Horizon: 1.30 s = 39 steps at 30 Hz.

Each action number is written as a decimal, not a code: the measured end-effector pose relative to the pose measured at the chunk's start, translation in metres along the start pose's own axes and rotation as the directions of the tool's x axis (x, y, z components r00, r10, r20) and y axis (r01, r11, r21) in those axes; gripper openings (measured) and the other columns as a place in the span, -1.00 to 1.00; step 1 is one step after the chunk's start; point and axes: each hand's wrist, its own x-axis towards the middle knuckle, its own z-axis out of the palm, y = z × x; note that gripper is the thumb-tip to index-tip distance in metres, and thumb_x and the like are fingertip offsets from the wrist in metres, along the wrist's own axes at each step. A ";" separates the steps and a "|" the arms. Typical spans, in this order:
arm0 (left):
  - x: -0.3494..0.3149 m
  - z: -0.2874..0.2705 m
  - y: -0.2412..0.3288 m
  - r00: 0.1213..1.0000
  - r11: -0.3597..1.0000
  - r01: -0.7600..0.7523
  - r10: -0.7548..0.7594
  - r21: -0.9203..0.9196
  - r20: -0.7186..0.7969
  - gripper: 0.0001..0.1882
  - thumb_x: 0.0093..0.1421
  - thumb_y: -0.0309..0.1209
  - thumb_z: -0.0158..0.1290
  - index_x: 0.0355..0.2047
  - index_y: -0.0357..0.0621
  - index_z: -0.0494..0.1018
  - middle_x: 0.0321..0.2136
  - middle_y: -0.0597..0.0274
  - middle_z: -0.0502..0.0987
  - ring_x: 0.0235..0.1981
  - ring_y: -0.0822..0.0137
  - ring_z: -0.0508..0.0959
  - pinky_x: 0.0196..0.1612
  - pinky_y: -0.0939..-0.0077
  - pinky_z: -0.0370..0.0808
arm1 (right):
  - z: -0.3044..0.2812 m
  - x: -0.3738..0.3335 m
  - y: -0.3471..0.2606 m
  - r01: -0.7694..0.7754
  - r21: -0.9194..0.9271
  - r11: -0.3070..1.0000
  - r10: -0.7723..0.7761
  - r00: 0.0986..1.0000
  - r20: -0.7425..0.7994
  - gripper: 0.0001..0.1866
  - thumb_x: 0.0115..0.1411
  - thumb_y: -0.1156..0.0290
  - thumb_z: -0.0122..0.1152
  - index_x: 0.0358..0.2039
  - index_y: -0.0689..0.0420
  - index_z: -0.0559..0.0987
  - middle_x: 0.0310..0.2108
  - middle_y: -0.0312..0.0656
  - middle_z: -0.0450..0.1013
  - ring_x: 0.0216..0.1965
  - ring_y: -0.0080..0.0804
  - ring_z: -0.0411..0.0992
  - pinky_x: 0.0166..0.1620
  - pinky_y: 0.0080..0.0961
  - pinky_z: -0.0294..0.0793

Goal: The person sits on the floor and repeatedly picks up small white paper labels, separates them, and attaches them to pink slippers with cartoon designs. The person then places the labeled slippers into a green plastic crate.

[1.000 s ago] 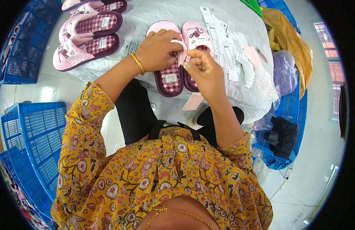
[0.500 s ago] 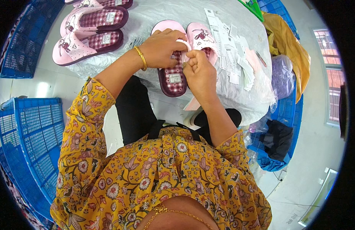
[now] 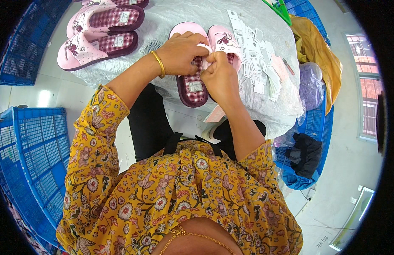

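Observation:
In front of me a pair of pink slippers with plaid maroon insoles lies on the table. My left hand point(image 3: 182, 54) is closed on the upper of the left slipper point(image 3: 192, 95), its thumb inside the opening. Against that upper's edge my right hand point(image 3: 221, 80) pinches with curled fingers; what it pinches is hidden. The right slipper point(image 3: 223, 39), with a printed figure on its upper, lies just beyond that hand. Beside my right wrist a pink-and-white card point(image 3: 214, 114) shows below the table's edge; what supports it cannot be seen.
Several more slippers point(image 3: 114, 42) lie at the left of the plastic-covered table point(image 3: 156, 12). Loose paper labels point(image 3: 253, 51) and a pen point(image 3: 288, 66) are at right. Blue crates point(image 3: 42, 144) stand left; another crate point(image 3: 314, 123) holds bagged items and dark cloth point(image 3: 306, 155).
My right hand has shifted slightly left, its fingers curled tighter against the slipper's upper. The card by my wrist has tilted a little. My left hand keeps its hold.

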 end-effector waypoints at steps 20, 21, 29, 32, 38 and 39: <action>0.021 0.001 0.006 0.993 0.951 -0.116 0.105 0.287 0.055 -0.79 0.02 -0.50 0.07 -0.29 -0.18 0.51 -0.16 0.11 0.44 -0.10 0.08 0.48 -0.03 0.26 0.43 | 0.001 -0.001 0.019 -0.006 0.259 0.966 0.004 1.000 0.007 -0.67 0.00 0.49 0.37 -0.23 0.24 0.46 -0.44 -0.07 0.56 -0.42 -0.27 0.56 -0.32 -0.41 0.52; 0.021 0.000 0.005 0.991 0.934 -0.132 0.113 0.333 0.076 -0.78 0.02 -0.52 0.05 -0.27 -0.20 0.49 -0.16 0.10 0.44 -0.10 0.07 0.49 -0.03 0.27 0.44 | 0.000 -0.002 0.024 0.026 0.361 0.932 -0.024 1.000 -0.010 -0.71 0.05 0.47 0.36 -0.23 0.23 0.50 -0.42 -0.10 0.56 -0.43 -0.37 0.55 -0.32 -0.46 0.51; 0.019 -0.010 -0.008 0.984 0.964 -0.159 0.172 0.215 -0.043 -0.82 0.15 -0.52 0.01 -0.21 -0.20 0.44 -0.14 0.08 0.41 -0.18 0.04 0.55 -0.11 0.25 0.52 | -0.058 -0.080 0.054 0.139 0.151 0.979 -0.139 0.990 -0.012 -0.71 -0.01 0.40 0.39 -0.23 0.14 0.60 -0.21 -0.18 0.50 -0.15 -0.28 0.47 -0.07 -0.38 0.47; 0.015 -0.010 -0.008 0.992 0.964 -0.118 0.125 0.237 -0.015 -0.85 0.21 -0.50 -0.02 -0.19 -0.22 0.36 -0.12 0.07 0.37 -0.24 -0.04 0.54 -0.21 0.20 0.56 | -0.051 -0.100 0.060 0.183 0.052 0.982 -0.182 0.983 -0.030 -0.64 -0.09 0.32 0.46 -0.23 0.08 0.61 -0.19 -0.20 0.48 -0.08 -0.19 0.42 -0.01 -0.31 0.41; 0.014 -0.011 -0.003 0.997 0.971 -0.080 0.081 0.228 0.003 -0.88 0.21 -0.49 -0.02 -0.23 -0.18 0.35 -0.13 0.08 0.36 -0.25 -0.05 0.53 -0.22 0.17 0.55 | -0.019 -0.103 0.068 0.371 -0.182 0.911 -0.398 0.906 -0.146 -0.70 -0.14 0.29 0.47 -0.34 0.02 0.62 -0.34 -0.34 0.47 -0.25 -0.30 0.41 -0.17 -0.36 0.35; 0.013 -0.011 -0.003 0.995 0.973 -0.098 0.102 0.210 -0.011 -0.88 0.21 -0.48 -0.02 -0.23 -0.18 0.35 -0.14 0.08 0.36 -0.25 -0.05 0.53 -0.22 0.17 0.54 | -0.016 -0.102 0.070 0.396 -0.205 0.895 -0.430 0.888 -0.161 -0.71 -0.14 0.29 0.47 -0.36 0.01 0.62 -0.37 -0.36 0.46 -0.28 -0.33 0.41 -0.19 -0.37 0.33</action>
